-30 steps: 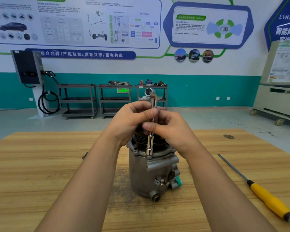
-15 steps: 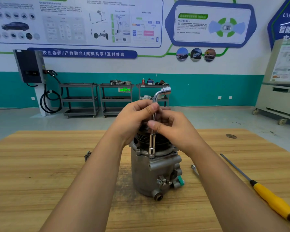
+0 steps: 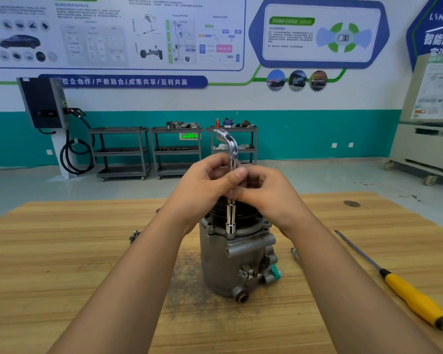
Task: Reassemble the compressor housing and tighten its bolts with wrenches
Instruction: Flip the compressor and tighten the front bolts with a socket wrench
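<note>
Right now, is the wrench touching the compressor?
Touching. The head view shows the wrench standing upright, its socket end seated on the compressor flange with no gap.

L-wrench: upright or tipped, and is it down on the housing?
Upright. The L-shaped socket wrench has its lower end down on the compressor housing flange; left hand and right hand pinch its shaft. Engagement inside: cannot tell.
</note>
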